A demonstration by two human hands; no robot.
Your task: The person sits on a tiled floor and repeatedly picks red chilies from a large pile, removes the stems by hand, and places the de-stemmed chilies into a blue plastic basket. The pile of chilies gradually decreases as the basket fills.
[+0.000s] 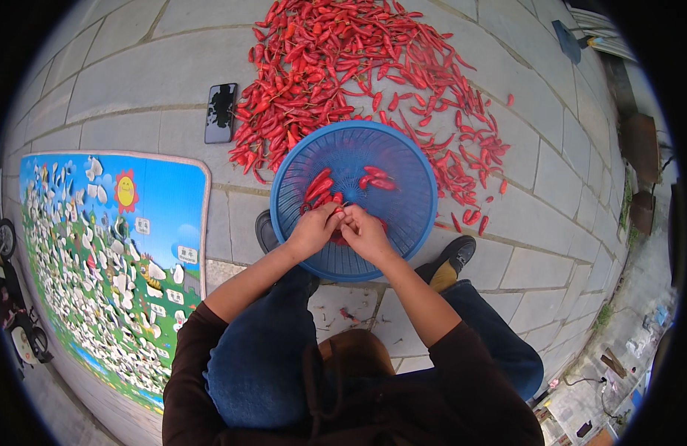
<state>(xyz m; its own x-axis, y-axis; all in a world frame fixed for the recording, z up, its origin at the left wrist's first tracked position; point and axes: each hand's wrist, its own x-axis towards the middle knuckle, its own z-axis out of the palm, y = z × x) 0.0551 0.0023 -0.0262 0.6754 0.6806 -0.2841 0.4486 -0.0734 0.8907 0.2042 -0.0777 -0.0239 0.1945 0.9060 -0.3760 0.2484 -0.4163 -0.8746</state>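
A blue plastic mesh basket (427, 184) stands between my feet, with several red chili peppers (319, 183) inside on its left and others (380, 181) near the middle. Over the basket, my left hand (314, 227) holds a red chili pepper (338, 211) between thumb and fingers. My right hand (367, 231) meets it there, thumb and forefinger pinched at the pepper's stem end. The fingers hide most of that pepper. Beyond the basket, a large heap of red chili peppers (321, 67) spreads over the stone paving.
A smartphone (220, 114) lies left of the heap. Pale, thin pieces are strewn over a colourful picture mat (170, 178) at left. Stem scraps (349, 316) litter the paving by a brown stool (357, 351) beneath me. A parked motorbike (23, 334) shows at far left.
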